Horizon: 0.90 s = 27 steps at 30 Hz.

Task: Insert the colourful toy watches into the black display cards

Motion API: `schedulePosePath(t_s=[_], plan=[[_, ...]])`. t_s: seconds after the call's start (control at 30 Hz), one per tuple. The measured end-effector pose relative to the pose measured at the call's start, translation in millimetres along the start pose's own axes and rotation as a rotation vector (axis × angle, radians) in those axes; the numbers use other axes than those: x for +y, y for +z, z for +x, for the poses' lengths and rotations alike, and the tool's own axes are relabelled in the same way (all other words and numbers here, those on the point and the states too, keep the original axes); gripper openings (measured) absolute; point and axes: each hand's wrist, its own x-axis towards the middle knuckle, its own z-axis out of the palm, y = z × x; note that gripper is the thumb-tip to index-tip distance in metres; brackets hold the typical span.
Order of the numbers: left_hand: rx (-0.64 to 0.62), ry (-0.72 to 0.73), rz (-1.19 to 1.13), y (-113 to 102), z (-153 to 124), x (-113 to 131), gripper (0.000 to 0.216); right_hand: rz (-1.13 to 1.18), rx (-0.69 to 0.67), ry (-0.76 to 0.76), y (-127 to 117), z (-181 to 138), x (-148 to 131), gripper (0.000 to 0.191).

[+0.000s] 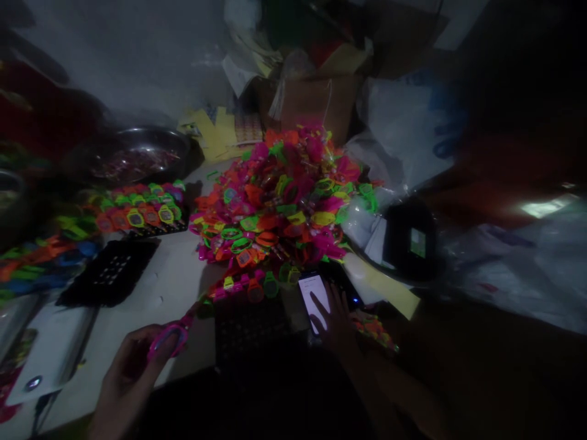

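One pink toy watch point(167, 338) sits pinched in our left hand point(131, 366), down at seven o'clock in the view — fingers closed around its round face. We think it is light plastic with a soft, bendy strap, so the hard face looks like the best place to hold; the thin strap could flop. Our right hand point(337, 324) lies loose at five o'clock, holding nothing, a fingertip on the glowing phone point(313, 296). At twelve o'clock rises a big heap of watches point(279, 201) — pink, orange, green, yellow. A black tray point(250, 336) with a grid of little holes lies between the hands. At ten o'clock a filled tray point(142, 214) shows watches in neat rows, near a round metal bowl point(137, 156).
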Motion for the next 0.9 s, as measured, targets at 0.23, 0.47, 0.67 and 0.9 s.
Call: schedulePosePath(t_s=[0.23,0.47,0.67,0.9], plan=[[-0.023,-0.05,-0.034,-1,-1,2,0.056,-0.061,-0.011,-0.009,6,-3,9,0.059],[-0.063,-0.05,-0.008,-4,3,-4,0.059,-0.12,0.033,0.003,4,-4,20,0.06],[-0.042,0.004,-0.051,2,-5,1,0.049,-0.167,0.065,-0.016,5,-4,28,0.057],[-0.028,-0.008,-0.089,10,-11,6,0.041,-0.159,0.092,0.017,3,-6,33,0.055]])
